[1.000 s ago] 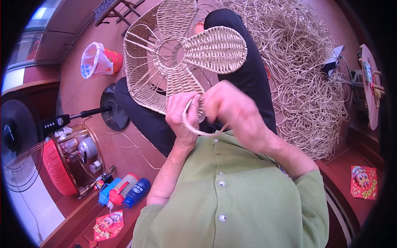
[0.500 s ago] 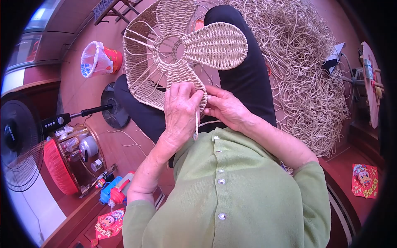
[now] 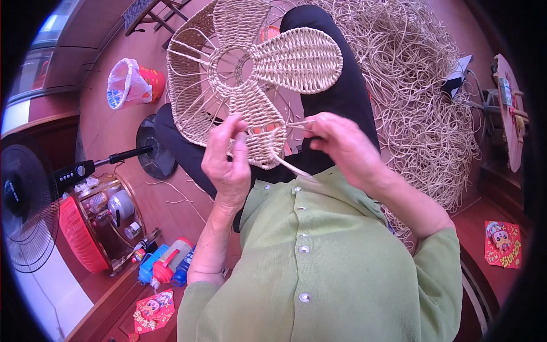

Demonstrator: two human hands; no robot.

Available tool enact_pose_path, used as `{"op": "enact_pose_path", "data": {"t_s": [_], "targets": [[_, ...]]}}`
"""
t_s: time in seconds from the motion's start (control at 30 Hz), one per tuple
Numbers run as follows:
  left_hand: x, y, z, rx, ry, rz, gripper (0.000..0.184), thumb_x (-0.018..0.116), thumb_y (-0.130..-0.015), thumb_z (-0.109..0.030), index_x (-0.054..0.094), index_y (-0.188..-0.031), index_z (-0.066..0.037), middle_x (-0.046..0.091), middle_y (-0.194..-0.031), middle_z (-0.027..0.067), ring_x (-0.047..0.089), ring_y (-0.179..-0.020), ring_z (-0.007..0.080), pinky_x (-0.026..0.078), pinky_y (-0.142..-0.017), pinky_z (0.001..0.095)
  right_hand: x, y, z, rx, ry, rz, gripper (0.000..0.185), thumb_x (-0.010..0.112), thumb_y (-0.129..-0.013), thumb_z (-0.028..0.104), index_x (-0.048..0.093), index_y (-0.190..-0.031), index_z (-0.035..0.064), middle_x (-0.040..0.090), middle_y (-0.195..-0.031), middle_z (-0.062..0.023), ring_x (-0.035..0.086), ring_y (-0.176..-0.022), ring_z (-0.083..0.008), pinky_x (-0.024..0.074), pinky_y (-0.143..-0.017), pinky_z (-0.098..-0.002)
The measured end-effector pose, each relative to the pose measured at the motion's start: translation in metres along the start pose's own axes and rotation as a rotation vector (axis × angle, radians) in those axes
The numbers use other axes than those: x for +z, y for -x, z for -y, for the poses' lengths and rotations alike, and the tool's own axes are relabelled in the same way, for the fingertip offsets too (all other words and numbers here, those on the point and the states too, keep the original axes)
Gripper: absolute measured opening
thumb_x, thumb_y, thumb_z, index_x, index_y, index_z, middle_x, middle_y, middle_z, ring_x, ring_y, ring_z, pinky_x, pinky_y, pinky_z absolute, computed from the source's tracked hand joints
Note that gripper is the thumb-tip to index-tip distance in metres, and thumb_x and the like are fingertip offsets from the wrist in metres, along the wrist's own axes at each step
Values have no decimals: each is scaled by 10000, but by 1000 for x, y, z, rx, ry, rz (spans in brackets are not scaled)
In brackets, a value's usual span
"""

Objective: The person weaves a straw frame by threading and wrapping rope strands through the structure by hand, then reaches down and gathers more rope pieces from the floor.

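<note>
A woven cord basket (image 3: 181, 108) rests against my lap, with petal-shaped panels joined to a small woven ring (image 3: 214, 68). My right hand (image 3: 350, 145) pinches a thin cord (image 3: 296, 124) drawn out from the edge of the lower petal (image 3: 249, 105). At that petal's left edge, my left hand (image 3: 227, 165) has its thumb and fingers apart, with nothing visible between them. Small gaps in the lower petal's weave show orange behind it. A loose cord end (image 3: 292, 167) trails from its bottom toward the green shirt. The right petal (image 3: 299, 60) lies over my knee.
A large heap of loose cord (image 3: 416, 108) covers the floor at right. To the left stand a lined waste bin (image 3: 130, 85), a fan (image 3: 28, 191) and its round base (image 3: 152, 145). Bottles (image 3: 168, 262) sit at lower left.
Both hands have come off the lower petal's end and moved apart, left hand leftward, right hand rightward drawing a cord. More of the petal shows, including gaps in its weave.
</note>
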State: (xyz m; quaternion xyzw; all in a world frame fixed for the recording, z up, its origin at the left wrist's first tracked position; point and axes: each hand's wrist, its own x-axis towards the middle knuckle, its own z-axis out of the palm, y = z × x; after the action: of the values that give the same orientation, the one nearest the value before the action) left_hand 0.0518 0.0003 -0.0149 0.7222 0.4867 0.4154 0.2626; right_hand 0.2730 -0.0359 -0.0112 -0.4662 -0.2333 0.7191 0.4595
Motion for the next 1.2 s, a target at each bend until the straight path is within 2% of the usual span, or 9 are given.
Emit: {"op": "enact_pose_path", "data": {"t_s": [0.17, 0.27, 0.4, 0.43, 0.5, 0.53, 0.67, 0.97, 1.2], "targets": [[25, -20, -22, 237, -108, 248, 264, 710, -829, 13, 717, -1083, -58, 668, -902, 65, 634, -777, 220, 511, -700, 333, 5, 26, 61, -157, 242, 72, 323, 511, -1027, 254, 643, -842, 24, 590, -828, -4, 455, -668, -68, 386, -613, -246], [26, -22, -9, 233, -5, 162, 168, 731, -802, -1, 734, -961, -55, 676, -843, 65, 630, -759, 233, 498, -667, 346, 29, 51, 90, -704, 534, 349, 336, 540, -984, 170, 614, -723, -29, 591, -812, -100, 571, -743, -152, 459, -665, -300], [5, -1, 15, 56, -44, 37, 103, 751, -798, 9, 721, -886, -36, 692, -815, 62, 625, -745, 208, 495, -664, 319, 21, 30, 36, -474, 175, 200, 359, 366, -1105, 244, 591, -956, 8, 597, -1039, -65, 536, -865, -115, 457, -803, -279], [7, 0, 15, 68, -70, 19, 105, 753, -796, 9, 719, -884, -36, 690, -813, 62, 623, -743, 209, 495, -661, 321, 18, 16, 12, -341, 105, 73, 316, 406, -1098, 274, 584, -1027, 23, 600, -1042, -50, 518, -841, -94, 460, -824, -268], [12, 2, 12, 83, -130, -21, 109, 757, -792, 10, 714, -880, -37, 686, -811, 61, 618, -738, 211, 494, -655, 325, 8, -5, -31, 75, -130, -20, 228, 426, -1091, 270, 547, -1114, 79, 600, -1207, -71, 579, -1140, -154, 473, -949, -299], [15, 1, 14, 91, -155, -29, 135, 753, -769, 24, 708, -878, -40, 679, -809, 61, 624, -740, 220, 499, -658, 332, 9, -15, -44, 144, -188, 14, 253, 453, -1080, 262, 551, -1188, 55, 605, -1240, -88, 581, -1158, -167, 477, -993, -339], [11, -2, 22, 166, -230, 18, 188, 740, -719, 41, 707, -883, -44, 667, -815, 64, 630, -764, 243, 507, -673, 346, 25, -46, -58, 156, -508, 183, 336, 508, -1049, 187, 529, -1316, -16, 630, -1259, -101, 626, -1139, -189, 494, -1024, -387], [-6, -20, 18, 424, -386, 332, 297, 684, -691, 9, 685, -983, -48, 620, -867, 68, 600, -849, 270, 486, -760, 402, 22, -55, -67, 149, -500, 289, 346, 585, -1005, 96, 540, -1340, 22, 620, -1254, -48, 638, -1125, -159, 551, -983, -314], [-8, -12, 27, 434, -353, 271, 314, 683, -724, 9, 694, -1034, -38, 647, -916, 94, 614, -878, 280, 498, -761, 395, 23, -55, -71, 101, -492, 282, 336, 586, -1010, 119, 567, -1327, 8, 613, -1256, -46, 618, -1158, -154, 527, -1011, -324]]}}
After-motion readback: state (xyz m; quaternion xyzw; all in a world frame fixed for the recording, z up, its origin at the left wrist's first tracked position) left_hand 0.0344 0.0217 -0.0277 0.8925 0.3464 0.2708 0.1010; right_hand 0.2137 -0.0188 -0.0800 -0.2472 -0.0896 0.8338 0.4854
